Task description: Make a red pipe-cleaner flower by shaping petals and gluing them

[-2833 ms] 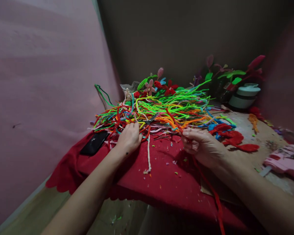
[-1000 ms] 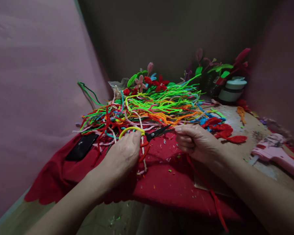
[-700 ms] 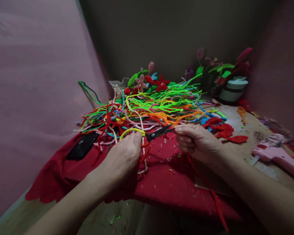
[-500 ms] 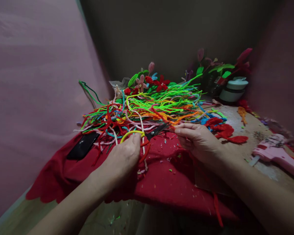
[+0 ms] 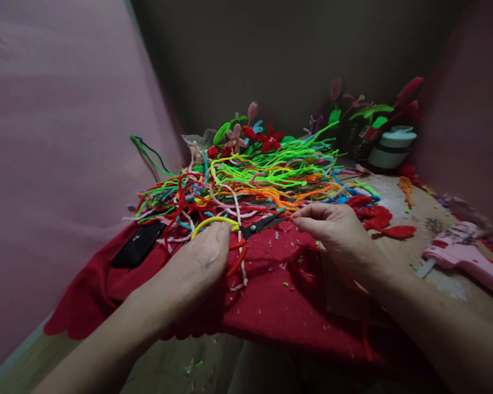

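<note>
Left fingers (image 5: pixel 223 230): closed round the handles of the scissors (image 5: pixel 252 229).
Right fingers (image 5: pixel 306 221): pinching the end of a red stem (image 5: pixel 291 219) between thumb and forefinger.
Scissors: blades slightly parted, tips beside the pinched end; contact cannot be told.
Stem pile (image 5: pixel 267 178): beyond both hands, multicoloured.
Phone (image 5: pixel 137 245): left, on red cloth (image 5: pixel 279 323).
Glue gun (image 5: pixel 456 251): pink, far right.

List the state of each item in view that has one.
Black metal scissors, yellow and red handles: in left hand, blades slightly parted
Thin red fuzzy strand: tip pinched by right hand
Black rectangular phone: lying flat
Pale round cup: upright, lid on
Pink plastic glue gun: lying down
Red fabric tablecloth: rumpled at left, littered with scraps
</note>
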`<state>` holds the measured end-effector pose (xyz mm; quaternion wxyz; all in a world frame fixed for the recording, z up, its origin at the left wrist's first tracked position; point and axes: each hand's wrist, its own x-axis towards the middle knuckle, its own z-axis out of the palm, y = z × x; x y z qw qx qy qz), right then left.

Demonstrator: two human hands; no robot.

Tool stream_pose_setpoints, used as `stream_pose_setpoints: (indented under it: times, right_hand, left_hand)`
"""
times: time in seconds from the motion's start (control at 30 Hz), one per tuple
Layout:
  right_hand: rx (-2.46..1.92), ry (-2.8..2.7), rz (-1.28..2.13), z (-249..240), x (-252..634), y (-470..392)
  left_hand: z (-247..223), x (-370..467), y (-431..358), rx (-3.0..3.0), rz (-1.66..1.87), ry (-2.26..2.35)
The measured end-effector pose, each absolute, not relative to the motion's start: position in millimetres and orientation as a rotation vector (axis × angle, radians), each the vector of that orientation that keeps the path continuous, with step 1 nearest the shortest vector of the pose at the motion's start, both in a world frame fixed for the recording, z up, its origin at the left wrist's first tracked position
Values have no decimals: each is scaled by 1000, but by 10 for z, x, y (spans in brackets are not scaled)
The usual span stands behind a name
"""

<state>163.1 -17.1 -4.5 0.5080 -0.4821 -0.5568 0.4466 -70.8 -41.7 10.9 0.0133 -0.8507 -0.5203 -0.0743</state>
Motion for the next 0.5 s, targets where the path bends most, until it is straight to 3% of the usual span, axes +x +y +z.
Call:
stream_pose_setpoints:
  times: [0.5]
  right_hand:
    - [-1137,-1362,1022,-49,1623,-159]
  left_hand:
    - [76,-737,-416,-2540,-27,-1477]
